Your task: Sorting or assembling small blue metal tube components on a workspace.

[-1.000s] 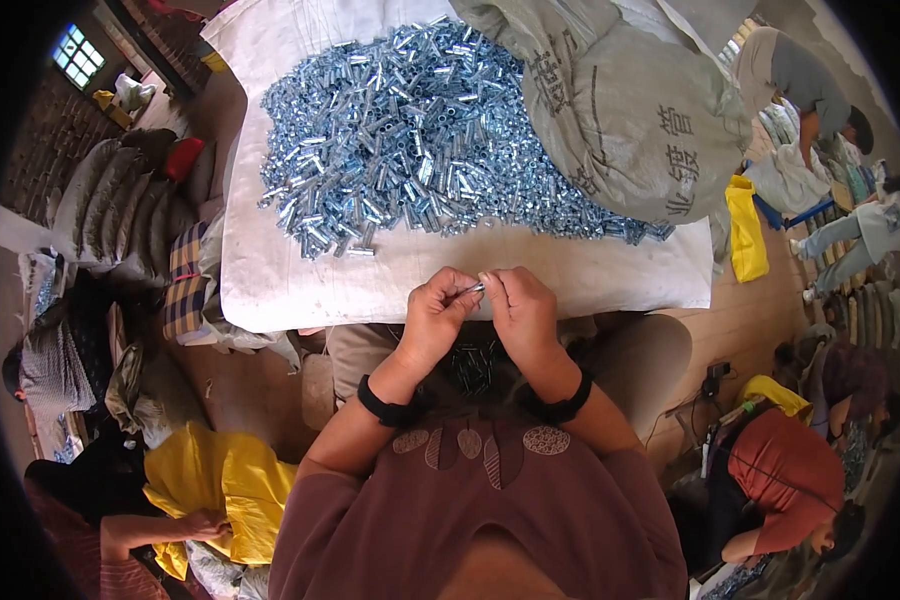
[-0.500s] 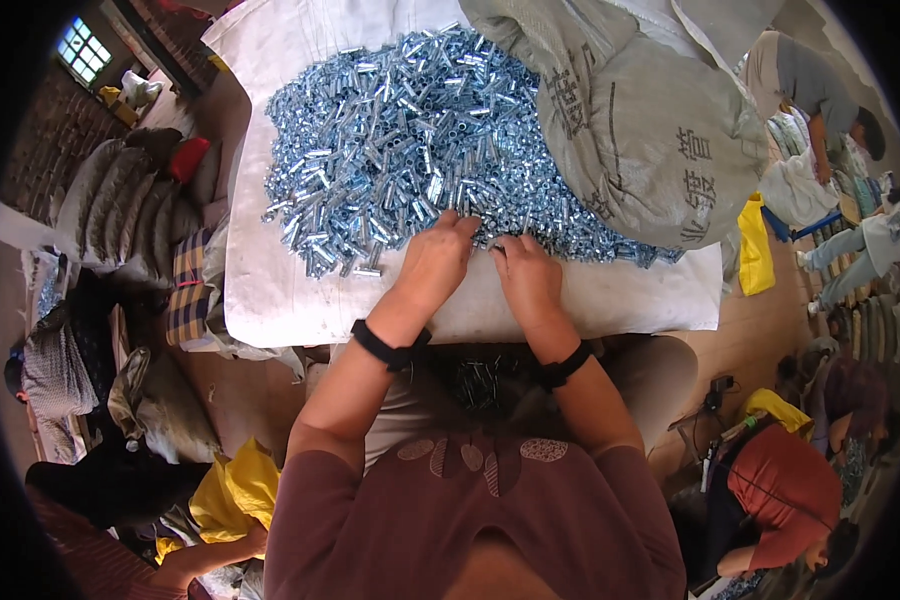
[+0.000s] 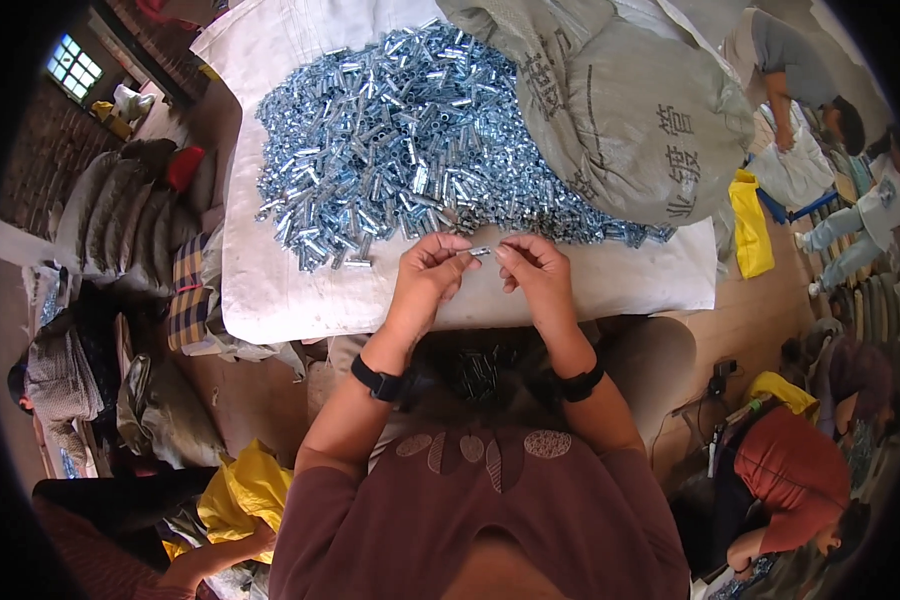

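Observation:
A small shiny metal sleeve [image 3: 480,251] is pinched between the thumb and fingertips of my left hand [image 3: 432,270], above the near edge of the pile. Facing it, my right hand [image 3: 536,270] has thumb and forefinger closed together at the sleeve's other end. Whatever those right fingertips hold is too small to make out. Just beyond both hands spreads a heap of bluish-silver metal sleeves [image 3: 390,140], with finer metal pieces [image 3: 560,205] along its right side. White sheeting [image 3: 300,300] lies beneath the heap.
A grey woven sack [image 3: 630,130] covers the pile's right side. Below the table edge, dark thin metal pieces [image 3: 478,372] lie between my legs. Stacked sacks [image 3: 110,215] stand at left. Co-workers sit or bend on both sides, one in a red shirt [image 3: 790,480].
Both hands have drawn back from the pile toward me. The metal sleeve now shows between them, in my left fingertips. The view has shifted slightly.

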